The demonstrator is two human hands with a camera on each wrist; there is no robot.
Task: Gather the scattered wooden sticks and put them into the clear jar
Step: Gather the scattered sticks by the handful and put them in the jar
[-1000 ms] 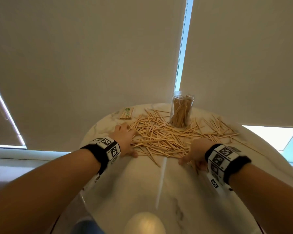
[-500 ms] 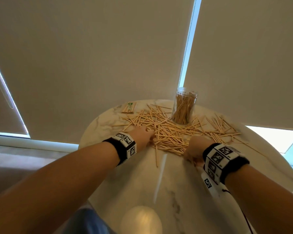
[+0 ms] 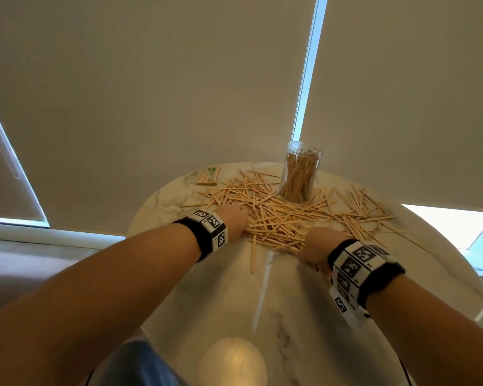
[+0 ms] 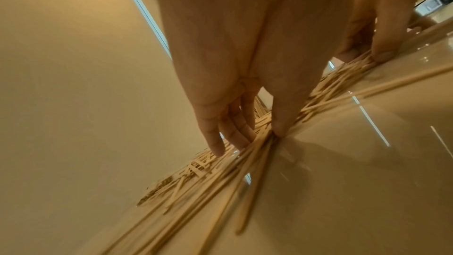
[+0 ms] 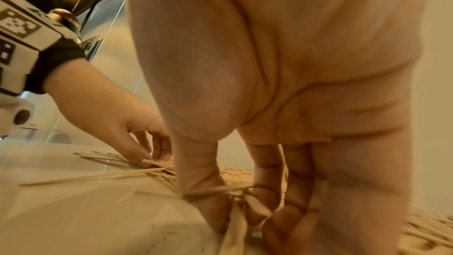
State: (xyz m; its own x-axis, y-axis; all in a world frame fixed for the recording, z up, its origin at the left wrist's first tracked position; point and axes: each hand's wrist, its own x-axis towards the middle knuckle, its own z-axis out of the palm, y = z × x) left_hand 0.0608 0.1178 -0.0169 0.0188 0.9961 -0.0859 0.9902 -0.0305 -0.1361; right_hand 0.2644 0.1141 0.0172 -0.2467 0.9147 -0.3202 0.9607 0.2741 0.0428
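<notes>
Many thin wooden sticks [image 3: 276,218] lie scattered across the far half of a round marble table [image 3: 262,316]. Behind the pile stands the clear jar [image 3: 300,174], open-topped and holding several sticks upright. My left hand [image 3: 234,218] is at the pile's left edge. In the left wrist view its thumb and fingers [image 4: 257,137] close on a bunch of sticks lying on the table. My right hand [image 3: 315,243] is at the pile's near edge, thumb and curled fingers [image 5: 237,218] pinching a few sticks.
One stick [image 3: 253,254] lies apart, pointing toward me. A small wrapped packet of sticks [image 3: 209,176] rests at the far left of the table. Closed roller blinds hang right behind the table. The near half of the table shows bare marble.
My left hand has slid right, from the pile's outer left edge into the sticks. The right hand has stayed at the near edge of the pile.
</notes>
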